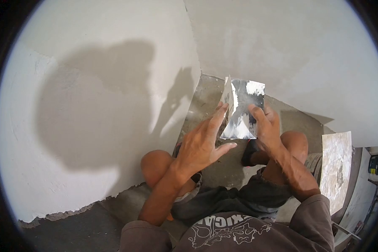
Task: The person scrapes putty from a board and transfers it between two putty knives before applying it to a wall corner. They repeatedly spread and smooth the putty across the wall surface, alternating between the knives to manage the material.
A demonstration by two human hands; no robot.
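My right hand (266,126) grips a flat metal putty blade (242,110), its thumb on the face and the fingers behind. White putty is smeared over parts of the dark, shiny surface. Tilted against its left side is a second thin putty-coated blade (227,94), seen nearly edge-on. My left hand (200,140) has its fingers along this second blade, while its thumb stands out apart, below it. How far those fingers wrap around the blade is hidden. Both blades are held up above the floor, between my knees.
Pale plastered walls (92,126) meet in a corner ahead, with my shadow on the left one. Grey concrete floor (210,90) lies below. On my right, a putty-smeared board (337,168) rests by a bucket (313,164). A dark tool (376,164) lies at the far right.
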